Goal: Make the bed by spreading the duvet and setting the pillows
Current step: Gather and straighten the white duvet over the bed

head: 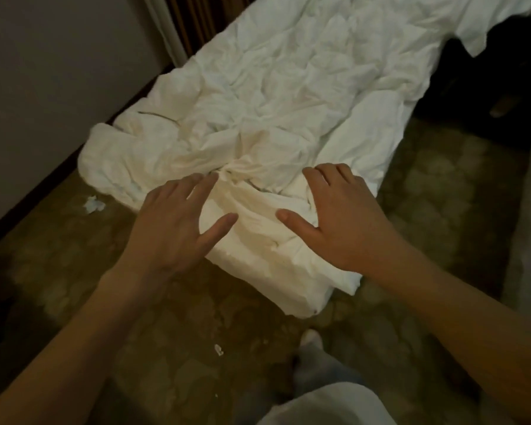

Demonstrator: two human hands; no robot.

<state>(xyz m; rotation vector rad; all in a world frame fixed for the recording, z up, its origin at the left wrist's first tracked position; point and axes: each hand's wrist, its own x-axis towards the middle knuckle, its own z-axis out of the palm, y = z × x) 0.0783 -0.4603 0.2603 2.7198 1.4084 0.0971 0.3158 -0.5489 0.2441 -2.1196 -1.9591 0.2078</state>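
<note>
A white, heavily creased duvet [288, 87] lies along a narrow bed that runs away from me toward the upper right. Its near end is bunched into a twisted lump [258, 234] that hangs over the foot of the bed. My left hand [178, 222] hovers over the left side of that lump with fingers spread, holding nothing. My right hand [341, 216] rests flat on the lump's right side, fingers apart, thumb pointing left. No pillow is visible.
A pale wall [59, 87] and dark skirting run along the bed's left. A crumpled tissue [94, 204] and small white scraps [219, 350] lie on the patterned carpet. My foot [311, 340] stands just before the bed. Dark furniture [478, 96] sits at the right.
</note>
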